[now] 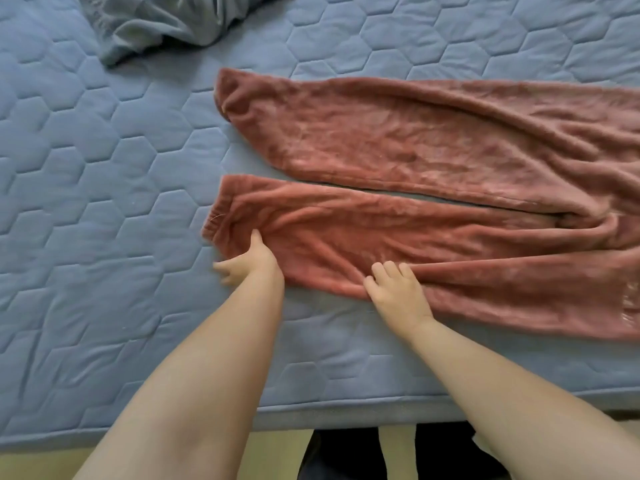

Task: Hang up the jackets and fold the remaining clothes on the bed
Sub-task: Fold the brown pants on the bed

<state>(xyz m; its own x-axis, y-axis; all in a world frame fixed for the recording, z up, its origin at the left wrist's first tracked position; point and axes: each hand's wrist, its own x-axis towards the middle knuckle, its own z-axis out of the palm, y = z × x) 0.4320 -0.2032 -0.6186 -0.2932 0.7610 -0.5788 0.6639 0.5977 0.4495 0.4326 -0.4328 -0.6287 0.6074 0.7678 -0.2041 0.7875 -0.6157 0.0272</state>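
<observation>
Pink fleece trousers [415,140] lie flat on the blue quilted bed [104,174], legs pointing left, with a narrow gap between the legs. My left hand [247,263] is at the near leg's cuff [221,223]: the thumb lies on top of the fabric, and the fingers reach along and under its near edge. My right hand [396,289] is further right on the same leg [346,244] and grips its near edge, fingers curled on top and thumb at the hem.
A crumpled grey-blue garment [162,22] lies at the far side of the bed. The bed's near edge [311,414] runs across the bottom of the view. Below it are a pale floor and my dark-clad legs [343,455].
</observation>
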